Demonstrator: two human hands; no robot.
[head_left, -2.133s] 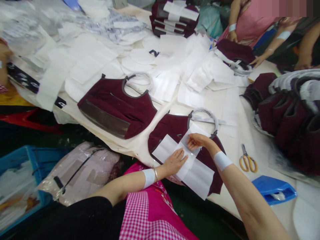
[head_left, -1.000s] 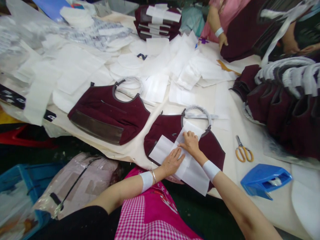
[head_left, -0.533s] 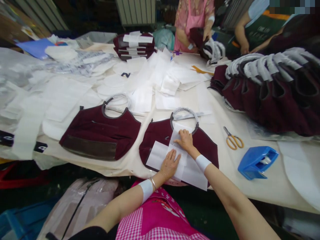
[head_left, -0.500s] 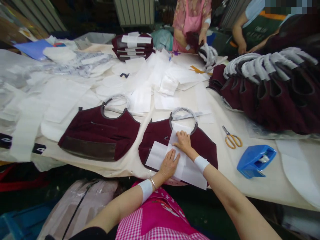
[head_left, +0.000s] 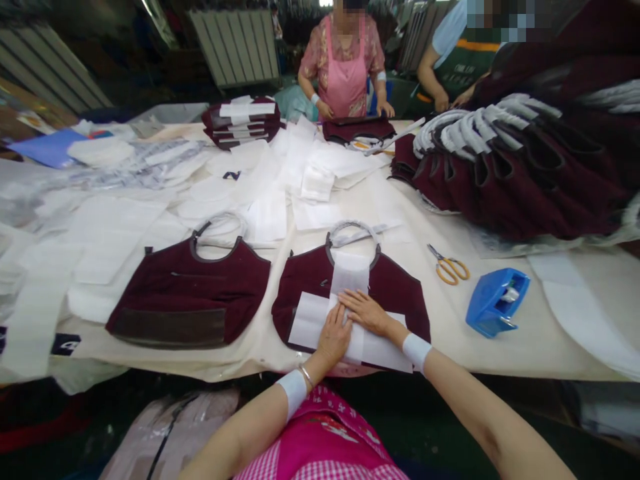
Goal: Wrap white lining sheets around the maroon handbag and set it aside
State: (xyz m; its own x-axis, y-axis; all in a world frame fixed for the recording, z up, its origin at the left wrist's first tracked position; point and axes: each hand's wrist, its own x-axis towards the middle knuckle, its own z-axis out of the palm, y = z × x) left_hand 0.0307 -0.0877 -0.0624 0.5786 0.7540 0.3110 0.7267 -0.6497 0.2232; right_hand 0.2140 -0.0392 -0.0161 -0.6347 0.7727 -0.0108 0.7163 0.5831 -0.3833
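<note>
Leftmost, spare bag: second maroon fabric handbag with ring handle [head_left: 190, 293], flat on the cream-covered worktable [head_left: 450, 333], untouched, well apart from both hands.

Left hand: left hand [head_left: 335, 337], fingers spread and flat, palm down on the white paper sheet [head_left: 313, 320]; clamped on nothing.

Bag in hand: maroon fabric handbag with paper-wrapped ring handle [head_left: 300, 280], flat at the near table edge, directly in front of the pink apron, handle pointing away.

Right hand: right hand [head_left: 365, 310], likewise open and flat on the paper, just beside the left hand, fingertips near touching; no grip on anything.

Handling, judged: cloth soft and limp, light; paper thin, easily creased or slid on the fabric, so best pressed flat with palms; bag itself best lifted by the stiff ring handle or by both side edges.

Look: deep wine colour, curved bottom, grey trim round the handle cut-out, a narrow white strip [head_left: 350, 273] running from handle down to the wider sheet.

Further right: orange-handled scissors [head_left: 450, 267], then blue plastic tape dispenser [head_left: 495, 300], both apart from the hands.

Far right: heap of maroon bags [head_left: 525, 180].
</note>
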